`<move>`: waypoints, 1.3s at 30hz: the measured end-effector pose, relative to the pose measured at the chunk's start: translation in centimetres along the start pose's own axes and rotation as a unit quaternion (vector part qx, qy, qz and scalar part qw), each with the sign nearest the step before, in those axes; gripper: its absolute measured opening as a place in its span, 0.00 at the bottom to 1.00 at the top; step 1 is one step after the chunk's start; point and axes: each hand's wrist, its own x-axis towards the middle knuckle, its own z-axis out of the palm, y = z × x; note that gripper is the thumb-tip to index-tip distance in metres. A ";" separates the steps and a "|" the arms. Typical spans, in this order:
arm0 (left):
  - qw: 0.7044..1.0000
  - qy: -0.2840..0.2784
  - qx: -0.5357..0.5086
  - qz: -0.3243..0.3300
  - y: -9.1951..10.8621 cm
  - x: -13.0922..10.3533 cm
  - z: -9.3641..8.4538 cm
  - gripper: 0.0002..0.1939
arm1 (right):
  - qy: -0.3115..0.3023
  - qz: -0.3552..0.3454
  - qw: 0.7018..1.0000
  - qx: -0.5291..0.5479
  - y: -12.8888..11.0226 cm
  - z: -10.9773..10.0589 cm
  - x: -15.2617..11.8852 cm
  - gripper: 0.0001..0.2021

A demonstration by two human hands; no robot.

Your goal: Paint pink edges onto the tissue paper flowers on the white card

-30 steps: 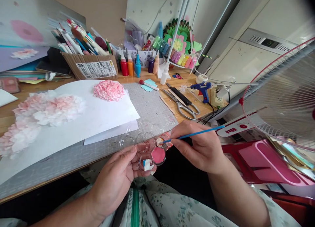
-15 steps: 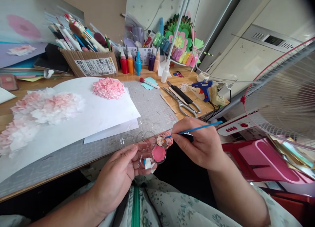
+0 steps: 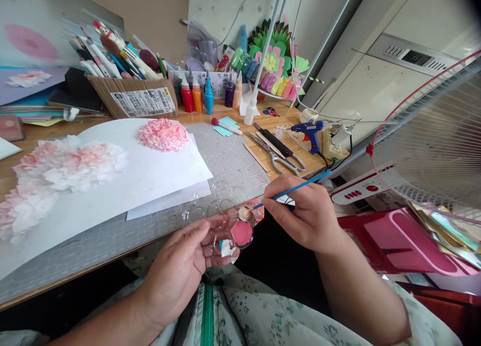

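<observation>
My left hand (image 3: 180,266) is closed on a clear plastic paint palette (image 3: 193,213) with round wells, held over the table's front edge. One well holds pink paint (image 3: 241,233), another a white and orange blend (image 3: 245,214), and a third white with a bit of blue (image 3: 226,248). Between the thumb and fingers of my right hand (image 3: 300,216) is a thin blue paintbrush (image 3: 296,188), its tip in the white and orange well. On white paper (image 3: 150,181) beyond the palette lie a pink ruffled flower (image 3: 163,134) and several pale pink-white flowers (image 3: 84,165).
Scissors (image 3: 278,158), a black-handled tool (image 3: 274,140) and a blue glue gun (image 3: 308,130) lie at the right. Paint bottles (image 3: 187,96) and a cardboard box of brushes (image 3: 143,101) line the back. A fan (image 3: 432,145) stands at the right.
The blue brush has tilted, its back end swinging slightly down and left, while its tip stays at the same well. My left hand holds the palette nearly still.
</observation>
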 end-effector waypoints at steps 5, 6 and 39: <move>1.000 -0.016 -0.005 0.000 -0.2 0.0 -0.1 0.15 | -0.001 -0.004 1.000 0.000 -0.1 0.0 0.1 0.03; 1.000 -0.021 -0.004 0.000 -0.2 0.0 -0.2 0.15 | 0.002 -0.003 1.000 -0.003 -0.1 0.1 0.1 0.04; 0.998 0.016 0.052 0.011 0.6 1.7 1.5 0.19 | 0.041 0.024 0.999 -0.020 0.8 -1.0 0.4 0.05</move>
